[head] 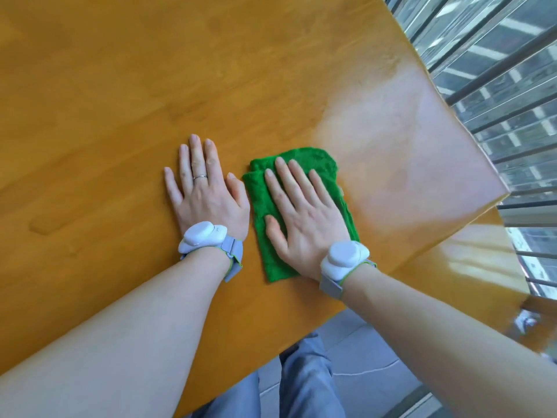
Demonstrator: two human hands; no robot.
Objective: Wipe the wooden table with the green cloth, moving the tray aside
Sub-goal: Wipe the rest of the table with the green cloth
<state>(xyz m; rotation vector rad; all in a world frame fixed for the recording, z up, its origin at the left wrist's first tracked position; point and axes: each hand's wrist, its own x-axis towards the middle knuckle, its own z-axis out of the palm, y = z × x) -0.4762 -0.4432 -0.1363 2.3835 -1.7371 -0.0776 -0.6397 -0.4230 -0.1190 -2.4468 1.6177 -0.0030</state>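
We keep our right hand (304, 218) flat on the green cloth (301, 182), fingers straight, pressing evenly toward the table's (120, 86) far right (left hand (208, 194) flat, bracing).

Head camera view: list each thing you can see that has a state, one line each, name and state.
green cloth: folded, flat on the table, under the right hand.
right hand: fingers straight, pressing the cloth.
left hand: flat on bare wood beside the cloth, holding nothing.
wooden table: glossy, glare near the right corner.
tray: not in view.
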